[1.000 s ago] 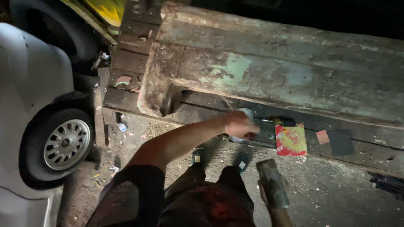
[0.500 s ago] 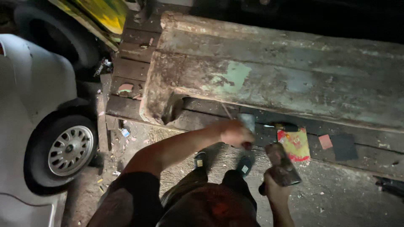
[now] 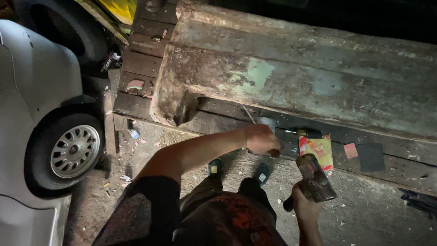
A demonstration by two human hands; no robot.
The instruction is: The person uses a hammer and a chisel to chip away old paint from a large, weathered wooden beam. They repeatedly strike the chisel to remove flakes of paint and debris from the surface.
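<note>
The person stands over a worn wooden beam (image 3: 318, 86) with flaking green paint. Their right hand (image 3: 304, 210) is wrapped tight around a hammer (image 3: 314, 178), its head raised just above the ledge. The left hand (image 3: 261, 139) is closed on a wooden handle (image 3: 273, 153) at the ledge, beside a small grey can (image 3: 266, 123). Just right of it lies a flat red and yellow packet (image 3: 316, 149), then a small red square (image 3: 350, 150) and a dark square (image 3: 369, 157). A silver car (image 3: 36, 82) stands to the left.
</note>
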